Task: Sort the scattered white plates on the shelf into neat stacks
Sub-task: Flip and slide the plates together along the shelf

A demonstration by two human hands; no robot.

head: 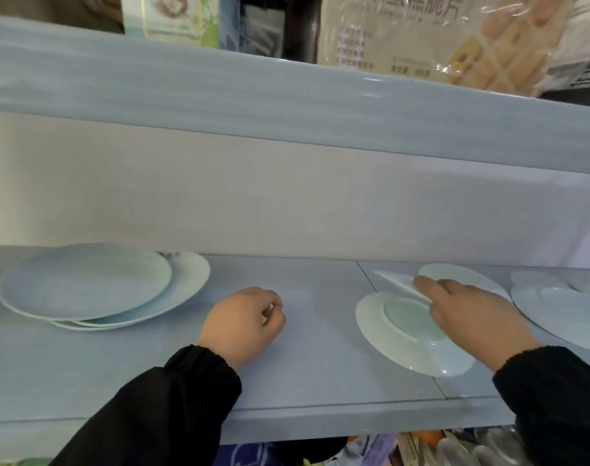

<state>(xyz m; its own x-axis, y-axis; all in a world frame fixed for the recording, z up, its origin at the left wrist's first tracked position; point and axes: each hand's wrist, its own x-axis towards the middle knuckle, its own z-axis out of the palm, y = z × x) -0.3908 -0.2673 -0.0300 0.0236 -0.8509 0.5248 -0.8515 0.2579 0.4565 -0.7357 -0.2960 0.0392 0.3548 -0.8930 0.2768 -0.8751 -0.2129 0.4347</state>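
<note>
**Hands on the plate shelf: one idle, one holding**

Left hand [243, 322] rests on the pale blue shelf [320, 297], its fingers curled into a fist with nothing in them. Off to its left sits a stack of plates [85, 284], three or so. They are not squared up: the top one lies shifted to the left, and the rims of the ones beneath stick out to the right and front.

To the right of the fist, past a stretch of bare shelf, the right hand [468, 317] grips an upturned plate [397, 331]. It is tilted, with the ring on its underside facing up, and the thumb is hidden. The fingertips lie against a slim white plate edge [394, 280] seen side-on; I cannot tell whether the hand holds that one too. Just behind the hand another plate [461, 274] lies flat near the back wall.

At the far right, more plates [562, 311] overlap loosely, running out of view. Both arms wear black sleeves [172, 398]. On the shelf above stands a snack bag [438, 38].
</note>
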